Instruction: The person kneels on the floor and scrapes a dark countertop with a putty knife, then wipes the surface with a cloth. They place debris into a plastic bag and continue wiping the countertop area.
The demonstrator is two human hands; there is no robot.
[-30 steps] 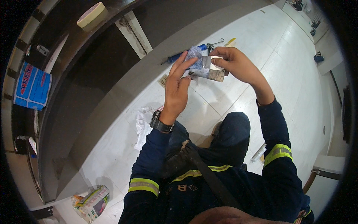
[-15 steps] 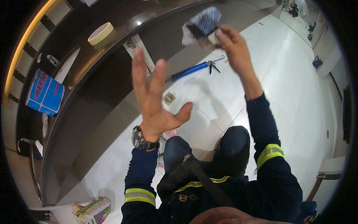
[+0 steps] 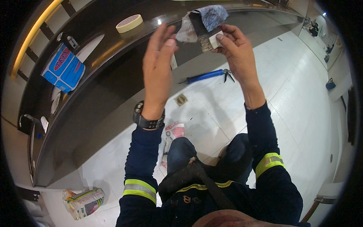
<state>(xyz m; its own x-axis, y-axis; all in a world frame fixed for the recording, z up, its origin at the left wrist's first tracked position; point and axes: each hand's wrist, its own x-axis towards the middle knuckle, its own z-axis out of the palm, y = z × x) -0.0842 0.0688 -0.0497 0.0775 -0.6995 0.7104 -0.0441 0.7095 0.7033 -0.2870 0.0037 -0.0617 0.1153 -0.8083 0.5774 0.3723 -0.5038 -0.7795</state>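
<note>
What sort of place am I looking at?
Probably a washroom being fitted out or repaired: there's a tap at the dark counter, a drain in the tiled floor, and a caulking gun lying nearby.

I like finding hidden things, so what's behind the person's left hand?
Behind the left hand is the dark counter, and a pale strip peeks out past the hand's right side. Whatever the hand itself covers cannot be seen.
</note>
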